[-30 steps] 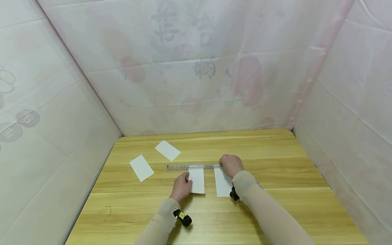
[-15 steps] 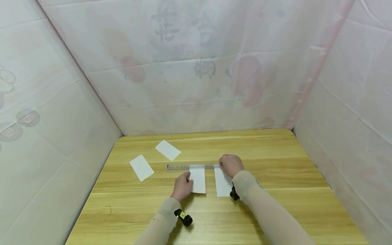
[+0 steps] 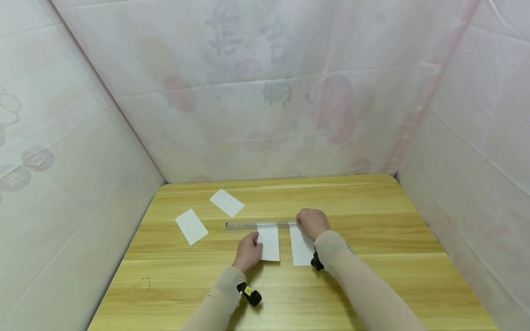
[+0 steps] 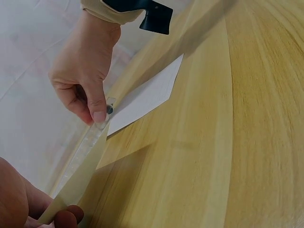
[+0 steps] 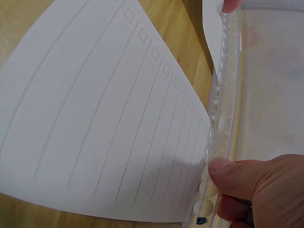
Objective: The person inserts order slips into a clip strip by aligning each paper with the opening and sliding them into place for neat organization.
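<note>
A clear plastic ruler with round holes [image 3: 244, 225] lies crosswise over the table. My right hand [image 3: 313, 224] pinches its right end between thumb and fingers. Under that end is a lined sheet of paper [image 3: 301, 250]; the right wrist view shows small checkboxes along one side of this lined sheet [image 5: 118, 118]. Between thumb and fingers my left hand [image 3: 247, 253] pinches the left edge of a second sheet of paper [image 3: 269, 246]. That sheet's top edge meets the ruler, and in the left wrist view the second sheet [image 4: 85, 171] is tilted up from the wood.
Two white paper cards lie to the left: one card [image 3: 227, 202] farther back, the other card [image 3: 191, 227] nearer. The wooden table [image 3: 372, 285] is bounded by printed cloth walls [image 3: 265, 115] at the back and both sides.
My left hand and the sheet it pinches have slid slightly to the right along the ruler, narrowing the gap to the lined sheet. The right hand and ruler stay put.
</note>
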A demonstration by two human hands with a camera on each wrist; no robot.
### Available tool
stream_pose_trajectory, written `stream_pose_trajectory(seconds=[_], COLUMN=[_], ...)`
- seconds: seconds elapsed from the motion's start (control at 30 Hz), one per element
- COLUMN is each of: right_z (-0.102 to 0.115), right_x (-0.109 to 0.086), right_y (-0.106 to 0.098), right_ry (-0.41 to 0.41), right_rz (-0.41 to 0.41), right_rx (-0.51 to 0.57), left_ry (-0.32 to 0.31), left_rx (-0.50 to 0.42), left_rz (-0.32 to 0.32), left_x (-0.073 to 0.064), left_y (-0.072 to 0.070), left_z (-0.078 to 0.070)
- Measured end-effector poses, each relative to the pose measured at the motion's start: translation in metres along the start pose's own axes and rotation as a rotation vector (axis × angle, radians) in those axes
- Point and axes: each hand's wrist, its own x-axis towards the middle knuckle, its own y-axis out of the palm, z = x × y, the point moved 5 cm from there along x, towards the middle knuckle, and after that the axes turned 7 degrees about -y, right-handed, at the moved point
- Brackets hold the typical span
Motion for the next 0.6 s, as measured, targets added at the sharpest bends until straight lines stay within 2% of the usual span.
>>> stream_pose_trajectory(seconds=[0.6], right_z=[-0.0003], right_x=[0.0014], right_y=[-0.0004], right_ry=[0.015], right_rz=[0.019], right_rx=[0.02], left_ry=[-0.006], left_rx=[-0.006], left_rz=[0.008], left_x=[0.0012], left_y=[0.0047], left_z=[-0.0018])
